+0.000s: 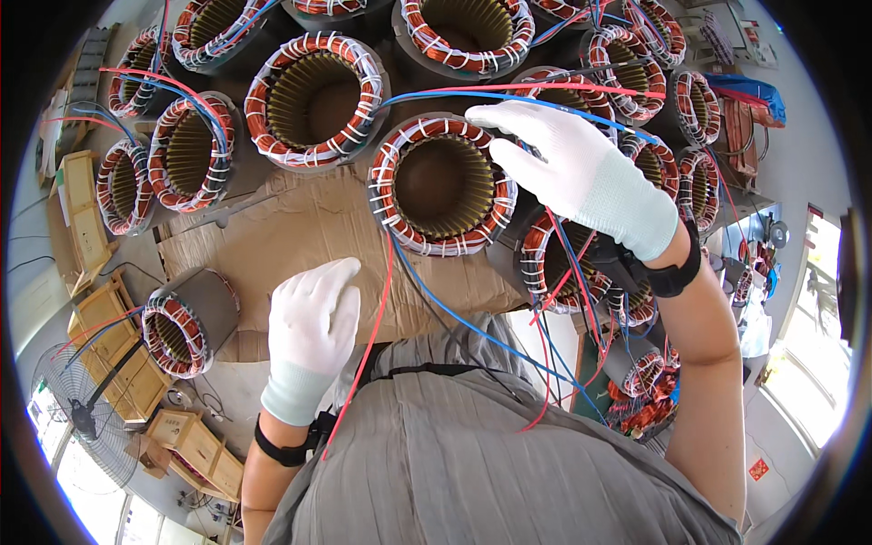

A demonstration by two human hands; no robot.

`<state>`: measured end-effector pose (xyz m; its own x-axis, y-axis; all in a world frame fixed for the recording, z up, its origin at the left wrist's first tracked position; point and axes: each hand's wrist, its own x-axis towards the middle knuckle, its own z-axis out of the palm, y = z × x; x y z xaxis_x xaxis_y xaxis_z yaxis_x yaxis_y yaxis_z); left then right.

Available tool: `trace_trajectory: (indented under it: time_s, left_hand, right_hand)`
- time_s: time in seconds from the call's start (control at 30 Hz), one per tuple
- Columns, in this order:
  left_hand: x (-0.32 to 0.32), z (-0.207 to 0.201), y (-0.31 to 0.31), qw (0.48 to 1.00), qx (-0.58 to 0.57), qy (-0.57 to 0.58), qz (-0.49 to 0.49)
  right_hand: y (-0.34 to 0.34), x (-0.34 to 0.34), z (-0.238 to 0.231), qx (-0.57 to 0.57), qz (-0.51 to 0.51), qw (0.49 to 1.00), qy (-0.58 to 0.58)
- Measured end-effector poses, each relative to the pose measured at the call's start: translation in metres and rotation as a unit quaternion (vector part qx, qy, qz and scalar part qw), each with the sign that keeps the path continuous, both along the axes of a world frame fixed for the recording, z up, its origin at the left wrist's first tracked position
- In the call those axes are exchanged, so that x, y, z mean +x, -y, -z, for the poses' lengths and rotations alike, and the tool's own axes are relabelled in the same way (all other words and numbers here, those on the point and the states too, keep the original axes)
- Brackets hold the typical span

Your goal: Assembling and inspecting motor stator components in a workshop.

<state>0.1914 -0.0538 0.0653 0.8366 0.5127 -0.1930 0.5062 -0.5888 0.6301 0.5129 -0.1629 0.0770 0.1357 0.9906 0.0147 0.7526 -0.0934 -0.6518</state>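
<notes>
"While you lean over that cylinder, are you holding anything?"

"Nothing that I can see. My left hand hangs loose above the cardboard, fingers lightly bent, nothing between them. My right hand reaches across the cylinder's right edge, with thumb and fingers spread; I can't tell whether they touch the rim or only hover."

"Where exactly is it?"

"Straight ahead of me, upright, its open end facing up, with other cylinders crowding beyond it and to its right."

"How far along is it?"

"As I judge it, the winding is finished: copper wire runs right round the rim, and white cord ties it down."

"And what's left?"

"The loose ends, I'd say. A red lead and a blue lead trail from the near side across my grey shirt, fixed to nothing that I can make out."
</notes>
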Motion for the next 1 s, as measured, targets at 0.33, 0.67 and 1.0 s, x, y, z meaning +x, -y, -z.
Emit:
trace_trajectory:
  time_s: [0.33, 0.67, 1.0]
  left_hand:
    - [0.051, 0.008, -0.036, 0.928, 0.265, 0.09, 0.246]
    - [0.095, 0.031, -0.067, 0.814, 0.32, 0.115, 0.471]
    - [0.083, 0.036, 0.036, 0.909, 0.259, 0.102, 0.312]
  right_hand:
    - [0.032, -0.059, -0.027, -0.02, -0.114, 0.965, 0.236]
    - [0.071, -0.152, -0.02, -0.14, -0.083, 0.986, 0.018]
    - [0.115, -0.162, -0.025, 0.0, 0.165, 0.97, -0.181]
